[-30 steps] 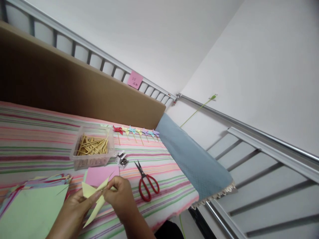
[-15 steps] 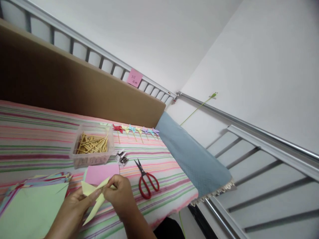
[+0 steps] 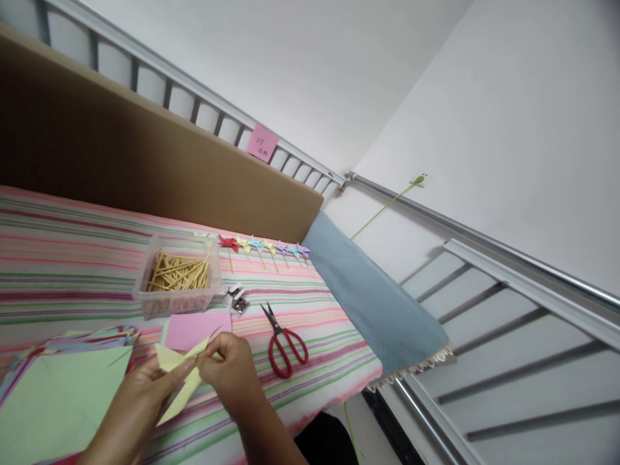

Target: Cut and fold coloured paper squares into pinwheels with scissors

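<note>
A folded, cut piece of pale yellow paper (image 3: 181,397) is held between my two hands above the striped cloth. My left hand (image 3: 157,381) pinches its left side with thumb and fingers. At its middle, the fingers of my right hand (image 3: 227,361) are closed on the paper; whether they also grip something small there is hidden. Just behind the hands lies a pink paper sheet (image 3: 198,328). Red-handled scissors (image 3: 285,345) rest to the right of my right hand, blades pointing away. Left of my left hand is a stack of coloured paper (image 3: 62,400), light green on top.
A clear plastic box (image 3: 177,300) holds many thin wooden sticks (image 3: 179,271). Beside it sits a small open box of metal pins (image 3: 239,302). Several small paper pinwheels (image 3: 256,245) on sticks lie in a row before the brown board (image 3: 194,174). Metal rails (image 3: 484,239) stand right.
The camera view has shifted slightly. Both hands still hold the yellow paper, whose hanging flap has turned a little between them.
</note>
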A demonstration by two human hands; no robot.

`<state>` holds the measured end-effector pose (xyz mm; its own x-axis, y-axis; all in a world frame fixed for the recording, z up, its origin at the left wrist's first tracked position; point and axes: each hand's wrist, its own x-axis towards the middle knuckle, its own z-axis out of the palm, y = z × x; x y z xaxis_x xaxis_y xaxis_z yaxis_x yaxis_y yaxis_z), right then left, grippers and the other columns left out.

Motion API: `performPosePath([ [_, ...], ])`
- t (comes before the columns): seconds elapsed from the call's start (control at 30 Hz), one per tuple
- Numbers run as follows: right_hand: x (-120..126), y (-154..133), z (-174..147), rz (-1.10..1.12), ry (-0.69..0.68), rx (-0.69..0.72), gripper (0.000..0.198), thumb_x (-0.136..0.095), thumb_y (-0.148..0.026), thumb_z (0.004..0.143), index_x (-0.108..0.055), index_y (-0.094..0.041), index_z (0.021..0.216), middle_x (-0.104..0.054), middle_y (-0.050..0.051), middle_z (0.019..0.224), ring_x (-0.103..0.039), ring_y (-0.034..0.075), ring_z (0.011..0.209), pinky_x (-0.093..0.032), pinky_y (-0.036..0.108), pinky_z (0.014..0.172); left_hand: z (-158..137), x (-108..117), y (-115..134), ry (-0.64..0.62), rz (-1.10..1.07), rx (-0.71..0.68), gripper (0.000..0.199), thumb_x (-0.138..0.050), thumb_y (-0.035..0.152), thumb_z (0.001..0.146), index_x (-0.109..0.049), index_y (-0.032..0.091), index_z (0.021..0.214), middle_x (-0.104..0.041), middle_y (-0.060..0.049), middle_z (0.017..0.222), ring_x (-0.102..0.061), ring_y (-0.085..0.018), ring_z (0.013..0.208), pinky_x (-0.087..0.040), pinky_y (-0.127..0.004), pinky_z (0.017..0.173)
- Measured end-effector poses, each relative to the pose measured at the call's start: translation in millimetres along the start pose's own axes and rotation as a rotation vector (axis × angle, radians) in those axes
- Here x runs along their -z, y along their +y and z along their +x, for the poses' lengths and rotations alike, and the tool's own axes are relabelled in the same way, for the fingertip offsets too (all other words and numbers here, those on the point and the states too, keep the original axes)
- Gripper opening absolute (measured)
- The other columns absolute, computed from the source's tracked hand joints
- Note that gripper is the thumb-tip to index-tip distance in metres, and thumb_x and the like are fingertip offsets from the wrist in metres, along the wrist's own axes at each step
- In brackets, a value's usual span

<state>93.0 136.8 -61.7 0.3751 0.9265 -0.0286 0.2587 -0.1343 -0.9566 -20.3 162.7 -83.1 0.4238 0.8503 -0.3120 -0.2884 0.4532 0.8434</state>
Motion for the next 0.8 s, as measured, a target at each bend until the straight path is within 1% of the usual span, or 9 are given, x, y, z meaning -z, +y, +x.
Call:
performPosePath([
  [0.07,1,-3,-1,-0.019,0.002,0.014,0.004,-0.052,-0.015,0.055,-0.049,-0.017,0.054,-0.043,-0.007,0.048,-0.035,0.006,0.043,-0.028,0.017,0.041,-1,-2,3,-0.059,-0.076,0.037,0.017,-0.072,0.034,0.061,-0.069,0.019,0.068,-0.065,0.002,0.055,-0.060,-0.016,0.056,-0.048,-0.026,0.063],
  [0.13,3,-7,-2,-0.043,-0.011,0.043,0.003,-0.052,-0.016,0.058,-0.050,-0.017,0.056,-0.045,-0.006,0.051,-0.037,0.007,0.044,-0.030,0.018,0.042,-1,-2,5,-0.086,-0.146,0.046,0.014,-0.072,0.031,0.061,-0.068,0.019,0.069,-0.068,0.002,0.060,-0.062,-0.017,0.062,-0.047,-0.025,0.066],
  [0.2,5,-10,-3,-0.059,-0.047,0.070,0.002,-0.052,-0.016,0.061,-0.051,-0.017,0.059,-0.045,-0.005,0.053,-0.038,0.007,0.046,-0.031,0.018,0.043,-1,-2,5,-0.098,-0.189,0.046,0.020,-0.072,0.029,0.062,-0.069,0.018,0.078,-0.070,0.000,0.069,-0.063,-0.018,0.068,-0.047,-0.025,0.069],
  [0.27,8,-11,-3,-0.061,-0.082,0.091,0.003,-0.052,-0.015,0.063,-0.053,-0.017,0.064,-0.047,-0.005,0.055,-0.040,0.008,0.048,-0.032,0.018,0.045,-1,-1,4,-0.108,-0.199,0.047,0.027,-0.072,0.029,0.062,-0.069,0.015,0.085,-0.071,-0.003,0.072,-0.064,-0.018,0.069,-0.046,-0.026,0.069],
  [0.43,12,-13,-8,0.027,-0.139,0.112,0.015,-0.054,-0.013,0.066,-0.048,-0.019,0.078,-0.058,-0.002,0.069,-0.050,0.011,0.059,-0.039,0.020,0.053,-3,1,8,-0.106,-0.182,0.006,0.035,-0.075,0.029,0.057,-0.069,0.013,0.087,-0.071,-0.004,0.067,-0.064,-0.020,0.065,-0.046,-0.027,0.064],
  [0.57,12,-14,-12,0.084,-0.091,0.105,0.023,-0.056,-0.012,0.066,-0.047,-0.020,0.086,-0.059,-0.003,0.065,-0.054,0.012,0.061,-0.041,0.021,0.058,-6,4,14,-0.110,-0.172,-0.010,0.030,-0.071,0.030,0.063,-0.070,0.015,0.088,-0.072,-0.004,0.073,-0.064,-0.020,0.070,-0.045,-0.026,0.067],
  [0.63,11,-12,-11,0.129,-0.070,0.063,0.029,-0.058,-0.014,0.065,-0.048,-0.019,0.091,-0.060,-0.004,0.063,-0.054,0.012,0.058,-0.040,0.022,0.056,-5,5,13,-0.090,-0.151,-0.015,0.032,-0.071,0.032,0.062,-0.070,0.015,0.089,-0.072,-0.005,0.074,-0.064,-0.020,0.070,-0.045,-0.026,0.064],
  [0.7,10,-9,-8,0.185,-0.091,0.008,0.027,-0.059,-0.018,0.063,-0.051,-0.018,0.089,-0.060,-0.003,0.061,-0.054,0.012,0.056,-0.039,0.022,0.054,-2,5,9,-0.063,-0.138,-0.021,0.035,-0.073,0.033,0.058,-0.070,0.014,0.087,-0.072,-0.005,0.071,-0.063,-0.020,0.065,-0.044,-0.026,0.059],
  [0.8,9,-7,-5,0.216,-0.134,-0.039,0.012,-0.060,-0.019,0.061,-0.053,-0.017,0.070,-0.056,-0.004,0.056,-0.050,0.010,0.051,-0.036,0.021,0.051,4,4,1,-0.013,-0.148,-0.045,0.035,-0.076,0.034,0.052,-0.070,0.013,0.080,-0.070,-0.004,0.064,-0.061,-0.019,0.059,-0.043,-0.025,0.056],
])
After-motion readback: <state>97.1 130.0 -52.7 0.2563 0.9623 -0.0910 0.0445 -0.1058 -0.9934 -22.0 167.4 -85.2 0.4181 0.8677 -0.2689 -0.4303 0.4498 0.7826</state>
